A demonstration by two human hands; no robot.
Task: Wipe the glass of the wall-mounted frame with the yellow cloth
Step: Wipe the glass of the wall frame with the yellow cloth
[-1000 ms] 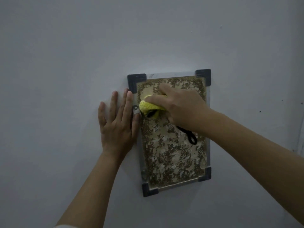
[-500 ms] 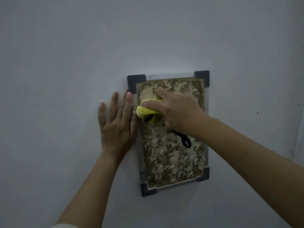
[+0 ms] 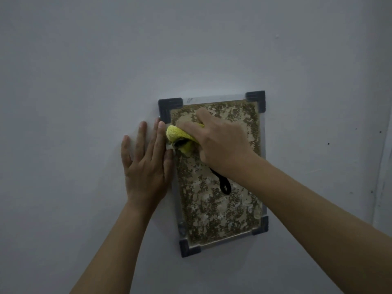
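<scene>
A wall-mounted frame (image 3: pixel 220 211) with dark corner pieces and a brown speckled picture under glass hangs on the pale wall. My right hand (image 3: pixel 218 143) grips a bunched yellow cloth (image 3: pixel 178 136) and presses it on the glass near the frame's upper left edge. A black loop (image 3: pixel 224 185) hangs down from under that hand. My left hand (image 3: pixel 146 166) lies flat on the wall, fingers straight, its thumb side touching the frame's left edge.
The pale wall (image 3: pixel 106 71) surrounds the frame on all sides. A vertical corner or trim line (image 3: pixel 381 166) runs down the far right, with a few small dark specks on the wall beside it.
My right hand has slid the yellow cloth left, to the frame's left edge, next to my left fingers. My left hand has stayed in place.
</scene>
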